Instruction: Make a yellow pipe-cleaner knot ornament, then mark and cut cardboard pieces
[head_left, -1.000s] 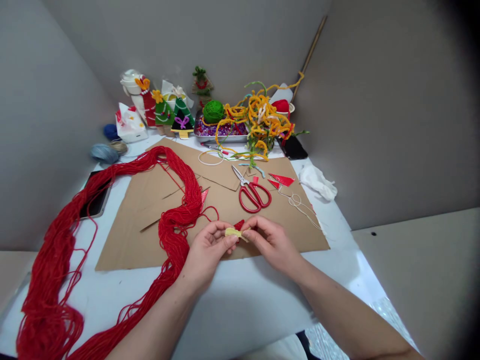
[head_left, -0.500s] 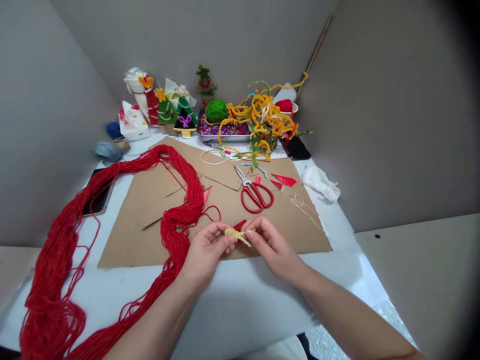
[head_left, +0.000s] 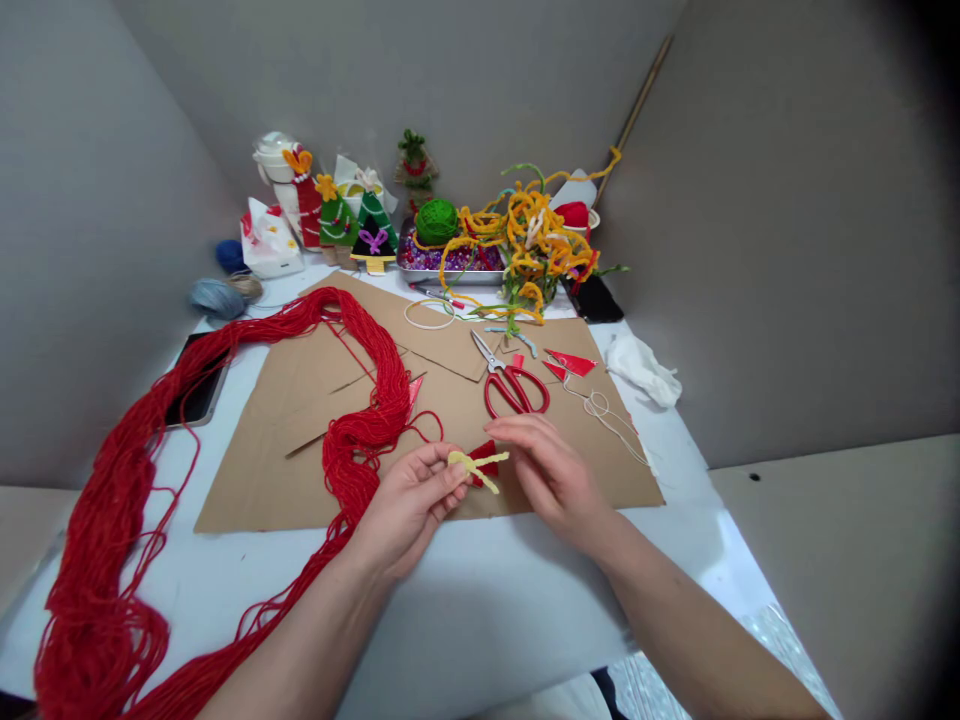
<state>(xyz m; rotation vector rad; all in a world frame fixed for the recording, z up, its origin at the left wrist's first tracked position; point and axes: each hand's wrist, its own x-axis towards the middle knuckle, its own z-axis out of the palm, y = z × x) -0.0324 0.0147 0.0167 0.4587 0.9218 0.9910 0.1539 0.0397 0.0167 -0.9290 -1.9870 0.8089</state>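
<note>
Between thumb and fingers of my left hand (head_left: 421,487) is a pale yellow yarn bow (head_left: 472,464), its two loose ends pointing right. Just behind the bow shows a small red piece (head_left: 487,462); I cannot tell whether my left hand holds it too or it lies on the cardboard. My right hand (head_left: 551,478) hovers just right of the yarn ends, fingers stretched out and apart from them, holding nothing. Beyond the hands, red-handled scissors (head_left: 516,388) lie on the brown cardboard (head_left: 255,480).
A long skein of red yarn (head_left: 112,480) curves across the left side. Red triangles with white thread (head_left: 598,403) and a crumpled tissue (head_left: 643,370) lie right. At the back stand felt trees (head_left: 373,235), a bead tray (head_left: 450,276) and tangled orange yarn (head_left: 536,235).
My right hand has let go of the yellow yarn end and its fingers have straightened away from it. My left hand still pinches the bow in about the same place.
</note>
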